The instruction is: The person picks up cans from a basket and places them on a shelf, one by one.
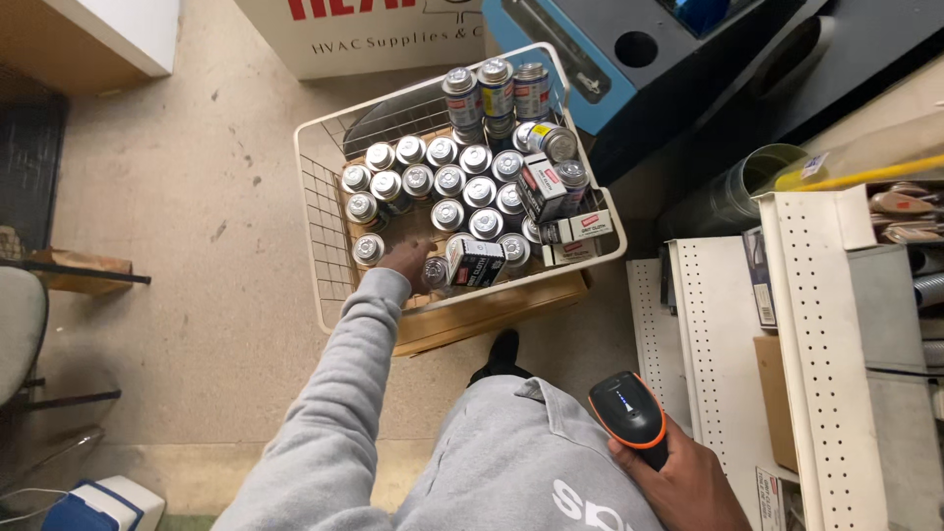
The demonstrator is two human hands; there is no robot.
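Observation:
My left hand (407,260) reaches down into a cream wire basket (317,197) and closes on a small metal can (436,272) at its near edge. Several silver-lidded cans (449,181) stand upright in rows in the basket. A few small black and white boxes (475,262) lie among them on the right side. My right hand (688,479) holds a black and orange handheld scanner (630,407) near my hip, its head pointing toward the basket.
The basket rests on a wooden box (492,313) on a beige floor. A white pegboard shelf unit (816,344) stands to the right. A blue and black machine (629,49) and a white carton (364,39) sit beyond the basket. A grey chair (20,324) stands at left.

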